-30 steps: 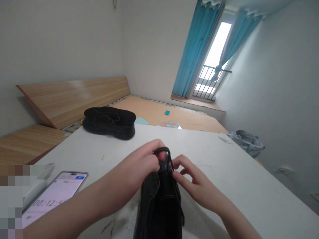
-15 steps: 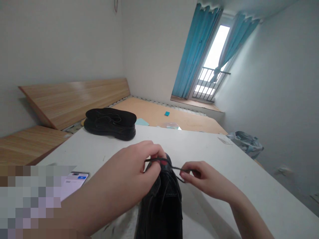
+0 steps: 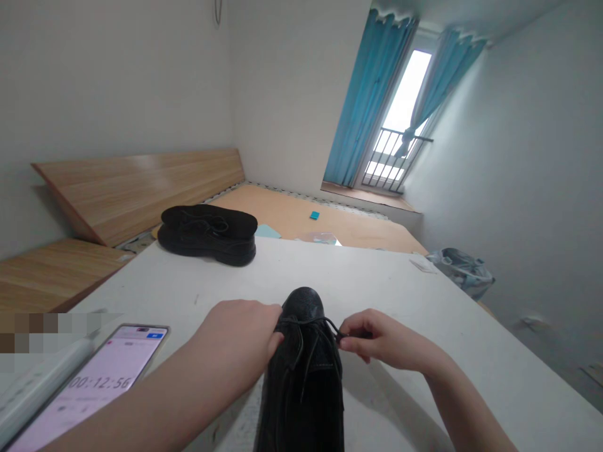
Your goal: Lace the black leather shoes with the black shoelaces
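A black lace-up shoe (image 3: 306,301) stands on the white table with its toe pointing away from me. Its black shoelace (image 3: 311,322) runs across the front of the shoe, one strand over to each side. At the shoe's left, my left hand (image 3: 245,333) is closed around the lace's left end, its fingertips partly hidden behind the thumb and the shoe. My right hand (image 3: 384,339) pinches the right end between thumb and curled fingers, just off the shoe's right side. Another loose lace end hangs over the tongue and the dark opening.
On the white table (image 3: 367,276), a second pair-like black shoe (image 3: 207,242) lies at the far left. A phone (image 3: 108,376) showing a timer lies left of my forearm, beside a pale elongated object (image 3: 47,383). A bag-like bin (image 3: 464,270) stands past the right edge.
My left hand has moved left and down, from above the shoe's toe to its left side. The lace now lies lower across the shoe. My right hand has dropped slightly.
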